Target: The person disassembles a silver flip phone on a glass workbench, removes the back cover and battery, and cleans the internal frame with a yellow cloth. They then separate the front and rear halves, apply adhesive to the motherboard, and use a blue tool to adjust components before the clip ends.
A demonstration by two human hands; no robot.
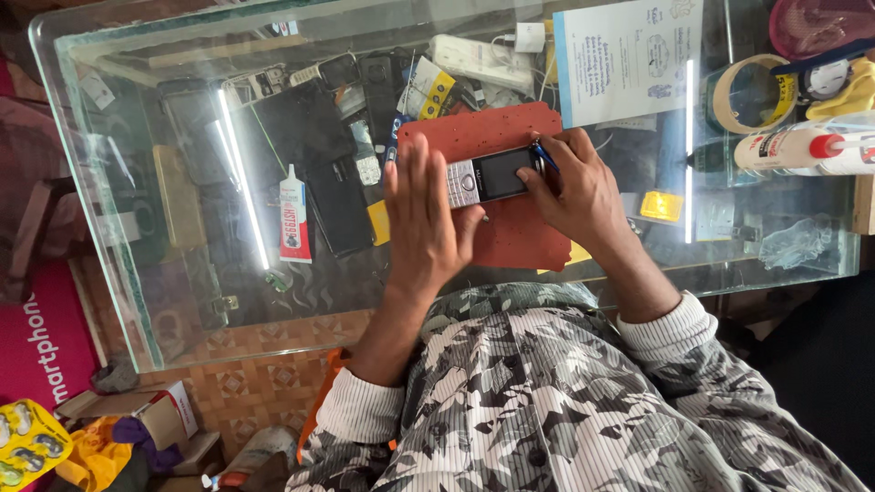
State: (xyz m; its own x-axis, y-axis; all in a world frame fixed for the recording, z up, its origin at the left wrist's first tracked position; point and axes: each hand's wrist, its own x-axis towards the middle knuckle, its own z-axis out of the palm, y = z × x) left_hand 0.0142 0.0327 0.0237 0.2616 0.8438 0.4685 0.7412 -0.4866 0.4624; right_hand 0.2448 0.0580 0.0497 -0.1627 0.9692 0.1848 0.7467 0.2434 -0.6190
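A glue tube (293,215) lies well left of the left hand (424,214), whose flat, spread fingers press the keypad end of a silver keypad phone (488,176) on a red mat (497,182). The right hand (579,187) pinches a blue tool (544,157) at the phone's screen end.

The left half of the clear glass tabletop (182,301) is left bare on its surface, the dark handsets seen there lying beneath the glass. The upper right is crowded by a tan tape roll (749,93), a white glue bottle (802,150) and a white printed sheet (629,59).
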